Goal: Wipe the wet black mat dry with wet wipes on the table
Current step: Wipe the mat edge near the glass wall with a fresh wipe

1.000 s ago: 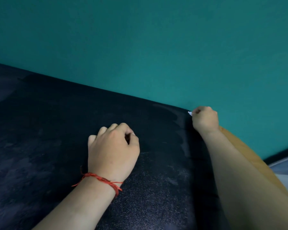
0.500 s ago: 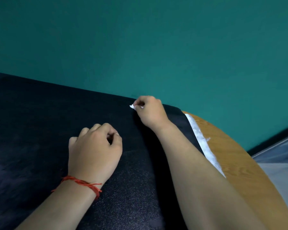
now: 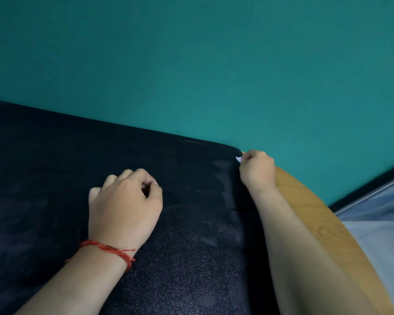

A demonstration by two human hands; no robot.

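Observation:
The black mat covers most of the table, with pale damp streaks near its right edge. My right hand is at the mat's far right corner, fingers curled round a small white wet wipe of which only a tip shows. My left hand rests knuckles-up on the middle of the mat, fingers curled under, with nothing seen in it. A red string bracelet sits on that wrist.
The wooden table edge curves round to the right of the mat. A teal wall rises directly behind the mat. Lower right, a pale floor lies beyond the table.
My right hand slid with the wipe from the mat's right corner leftward along the far edge, then back right to the corner. My left hand has stayed resting on the mat.

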